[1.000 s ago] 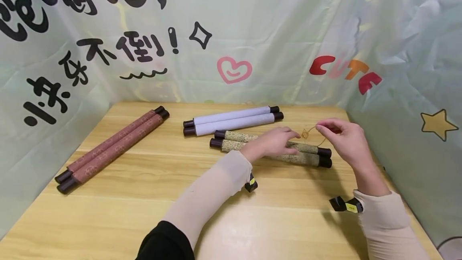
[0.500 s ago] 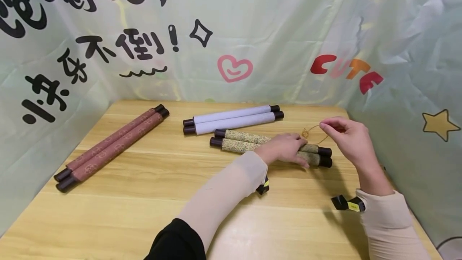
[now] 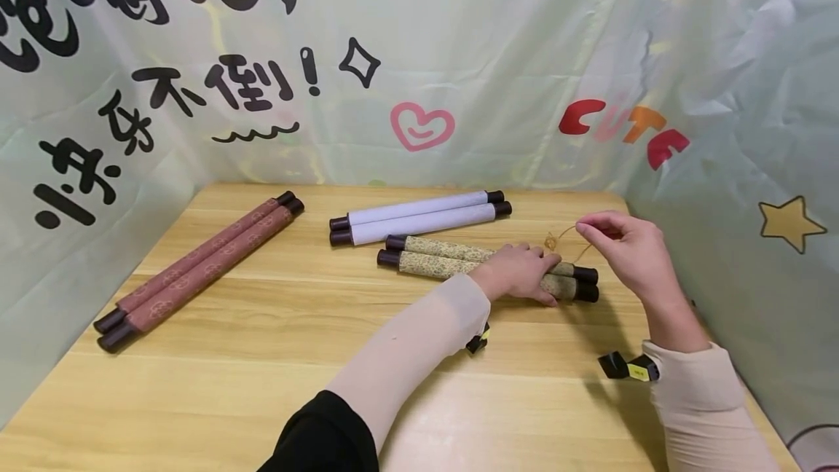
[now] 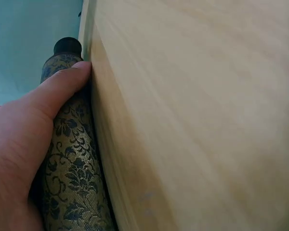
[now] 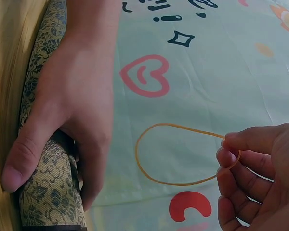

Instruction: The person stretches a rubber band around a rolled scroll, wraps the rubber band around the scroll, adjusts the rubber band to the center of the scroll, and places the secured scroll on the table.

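A scroll with a yellow-green floral cover (image 3: pixel 435 264) and dark end knobs lies rolled as two parallel rods on the table. My left hand (image 3: pixel 518 270) grips it right of its middle, thumb on the near side and fingers over the far side. In the left wrist view the thumb presses along the patterned cover (image 4: pixel 74 163), near its dark knob (image 4: pixel 67 45). Beyond the right end, my right hand (image 3: pixel 625 253) is raised and pinches a thin yellow rubber band (image 5: pixel 176 184). The band hangs as a wide loop between fingertips and scroll.
A pale lilac scroll (image 3: pixel 422 218) lies just behind the patterned one. At the left, a reddish-brown scroll (image 3: pixel 210 264) is set at a slant. A small yellowish coil (image 3: pixel 551 241) shows behind the gripped scroll. Printed cloth (image 3: pixel 491 57) walls the wooden table (image 3: pixel 249 384).
My left hand has moved right along the patterned scroll and come down to grip it. The right hand keeps its pinch on the rubber band, nearly in place.
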`<state>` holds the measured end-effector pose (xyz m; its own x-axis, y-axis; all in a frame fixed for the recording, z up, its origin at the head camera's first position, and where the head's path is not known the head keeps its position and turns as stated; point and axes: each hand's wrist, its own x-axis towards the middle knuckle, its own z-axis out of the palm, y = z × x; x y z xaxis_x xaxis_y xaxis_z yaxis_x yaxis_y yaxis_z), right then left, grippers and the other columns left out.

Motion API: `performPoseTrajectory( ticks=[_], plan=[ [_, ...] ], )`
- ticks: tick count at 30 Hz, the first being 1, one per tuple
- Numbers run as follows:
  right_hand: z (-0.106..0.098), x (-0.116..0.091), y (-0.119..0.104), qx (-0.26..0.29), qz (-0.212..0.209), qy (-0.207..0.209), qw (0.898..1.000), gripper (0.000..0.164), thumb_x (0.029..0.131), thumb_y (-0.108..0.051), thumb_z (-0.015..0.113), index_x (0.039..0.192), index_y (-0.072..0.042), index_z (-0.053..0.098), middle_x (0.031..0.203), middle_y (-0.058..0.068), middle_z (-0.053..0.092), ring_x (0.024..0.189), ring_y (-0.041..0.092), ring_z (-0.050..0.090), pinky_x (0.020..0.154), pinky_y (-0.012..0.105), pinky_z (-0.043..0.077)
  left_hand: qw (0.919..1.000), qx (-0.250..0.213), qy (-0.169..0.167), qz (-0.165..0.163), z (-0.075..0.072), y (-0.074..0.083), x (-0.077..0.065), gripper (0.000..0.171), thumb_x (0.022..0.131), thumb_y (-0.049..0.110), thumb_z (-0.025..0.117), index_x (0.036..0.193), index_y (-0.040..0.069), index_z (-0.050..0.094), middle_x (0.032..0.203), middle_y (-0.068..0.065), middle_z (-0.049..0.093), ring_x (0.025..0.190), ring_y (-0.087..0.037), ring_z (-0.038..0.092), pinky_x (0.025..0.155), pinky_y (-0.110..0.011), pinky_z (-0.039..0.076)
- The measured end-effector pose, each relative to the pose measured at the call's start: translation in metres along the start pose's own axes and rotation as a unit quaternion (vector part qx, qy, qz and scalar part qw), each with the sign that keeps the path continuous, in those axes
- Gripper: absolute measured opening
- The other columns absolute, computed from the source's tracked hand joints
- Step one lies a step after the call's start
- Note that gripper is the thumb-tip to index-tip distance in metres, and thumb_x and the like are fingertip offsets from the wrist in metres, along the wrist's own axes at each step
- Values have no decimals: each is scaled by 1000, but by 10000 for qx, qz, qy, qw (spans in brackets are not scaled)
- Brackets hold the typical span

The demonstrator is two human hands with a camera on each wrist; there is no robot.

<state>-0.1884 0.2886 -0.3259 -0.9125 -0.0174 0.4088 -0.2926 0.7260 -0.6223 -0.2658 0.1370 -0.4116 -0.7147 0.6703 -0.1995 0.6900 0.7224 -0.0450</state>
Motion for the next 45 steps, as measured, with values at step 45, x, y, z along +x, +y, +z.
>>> performPoseTrajectory(
  ticks=[45],
  plan=[
    [2,1,-24,311,-373,-210,9986,21,92,-26,70,102,-9,76,88,-8,70,75,7,55,60,19,41,9901,-1107,856,-75,-26,-65,-71,99,78,72,64,152,13,34,150,-4,43,130,-23,48,106,-37,40]
  ],
)
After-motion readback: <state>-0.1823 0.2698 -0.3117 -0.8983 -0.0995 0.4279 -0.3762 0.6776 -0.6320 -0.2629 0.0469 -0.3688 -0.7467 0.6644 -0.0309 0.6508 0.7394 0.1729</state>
